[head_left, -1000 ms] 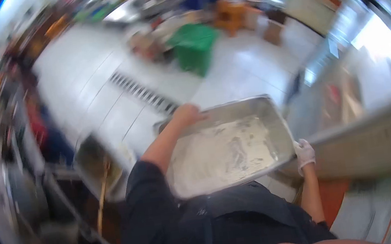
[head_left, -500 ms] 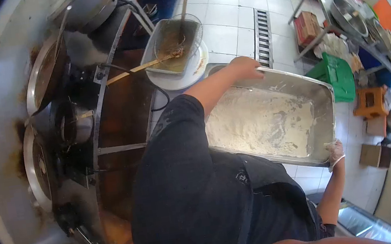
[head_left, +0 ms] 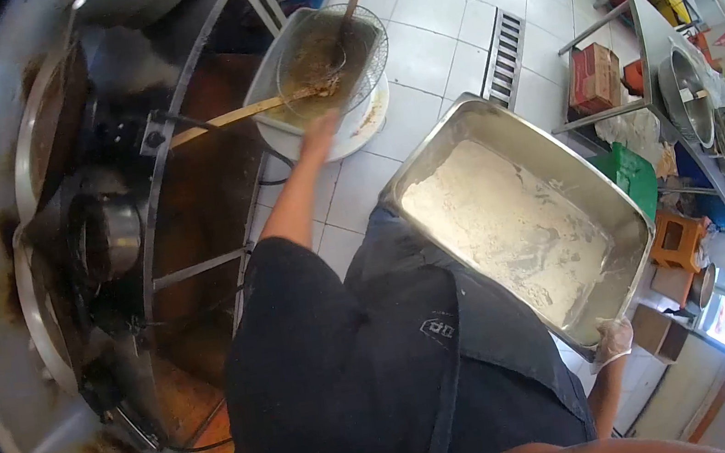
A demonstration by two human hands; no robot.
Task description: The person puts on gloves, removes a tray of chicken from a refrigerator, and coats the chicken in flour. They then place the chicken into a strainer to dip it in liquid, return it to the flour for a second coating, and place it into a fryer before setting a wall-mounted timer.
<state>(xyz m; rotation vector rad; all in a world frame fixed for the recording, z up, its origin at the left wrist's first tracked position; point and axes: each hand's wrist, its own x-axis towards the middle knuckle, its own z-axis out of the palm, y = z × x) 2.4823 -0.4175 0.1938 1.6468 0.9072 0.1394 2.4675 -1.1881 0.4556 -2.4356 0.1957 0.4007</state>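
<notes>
My right hand (head_left: pixel 615 339), in a clear glove, grips the lower right corner of a deep steel pan (head_left: pixel 480 110). A layer of pale flour-like powder (head_left: pixel 499 207) covers the pan's bottom, and the pan tilts against my dark apron (head_left: pixel 426 347). My left hand (head_left: pixel 321 135) is off the pan, blurred, at the near edge of a rectangular tub (head_left: pixel 275 77); its fingers cannot be made out. Resting on that tub are a wire skimmer (head_left: pixel 377 50) and a wooden-handled tool (head_left: pixel 249 111). Under the tub is a round white lid-like surface (head_left: pixel 367 128).
At left stands a stove with pans (head_left: pixel 25 163) and a small pot (head_left: pixel 118 233). A floor drain (head_left: pixel 506 58) crosses the tiles. To the right are a steel table (head_left: pixel 654 28), a green bin (head_left: pixel 629 175), a cardboard box (head_left: pixel 594 78) and an orange stool (head_left: pixel 678 240).
My left hand has let go of the pan's far rim and moved left to the tub. The pan has turned clockwise, with my right hand still on its corner.
</notes>
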